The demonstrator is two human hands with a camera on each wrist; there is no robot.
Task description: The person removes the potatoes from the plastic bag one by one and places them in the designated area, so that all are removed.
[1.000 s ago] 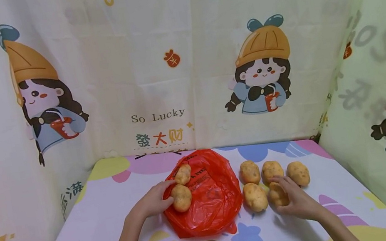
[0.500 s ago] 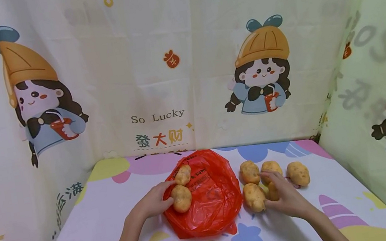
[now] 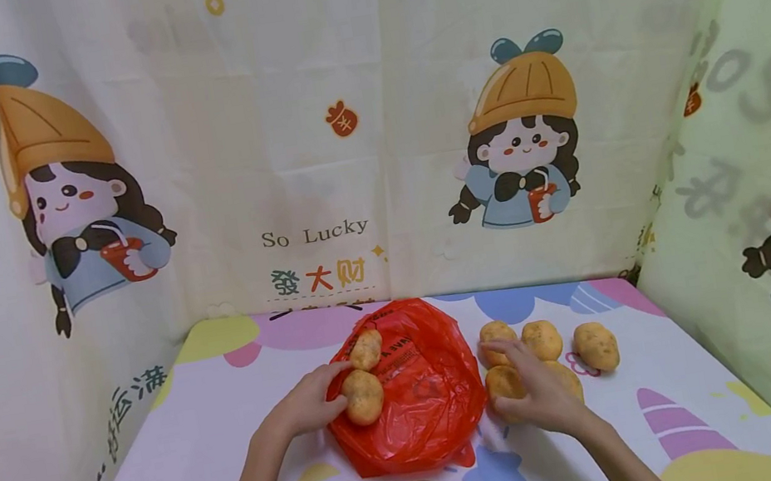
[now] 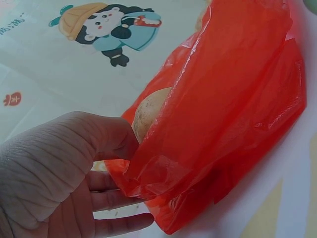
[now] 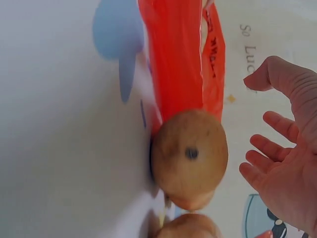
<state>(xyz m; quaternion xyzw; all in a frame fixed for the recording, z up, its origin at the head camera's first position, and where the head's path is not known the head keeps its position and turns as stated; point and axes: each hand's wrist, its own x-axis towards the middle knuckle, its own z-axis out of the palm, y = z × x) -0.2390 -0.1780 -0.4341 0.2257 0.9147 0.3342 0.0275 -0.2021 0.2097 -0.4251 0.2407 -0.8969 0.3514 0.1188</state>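
Observation:
A red plastic bag (image 3: 428,410) lies with its mouth spread on the table. Two potatoes show at its left side, a smaller potato (image 3: 367,349) behind a rounder potato (image 3: 363,397). My left hand (image 3: 305,404) pinches the bag's left rim, thumb inside and fingers outside in the left wrist view. Over the group right of the bag hovers my right hand (image 3: 542,392), fingers spread and holding nothing. It partly covers the front-left potato (image 3: 501,384) and front-right potato (image 3: 570,381). In the right wrist view, a potato (image 5: 190,156) sits beside the bag, apart from the hand.
Behind the right hand are a back-left potato (image 3: 497,331) and a back-middle potato (image 3: 541,340); another potato (image 3: 596,347) lies farther right. A patterned cloth (image 3: 217,418) covers the table. Printed curtains (image 3: 407,186) hang at its back and sides.
My right hand has moved left, from the front-right potato to above the front-left one, uncovering part of the former. My left hand stays at the bag's rim.

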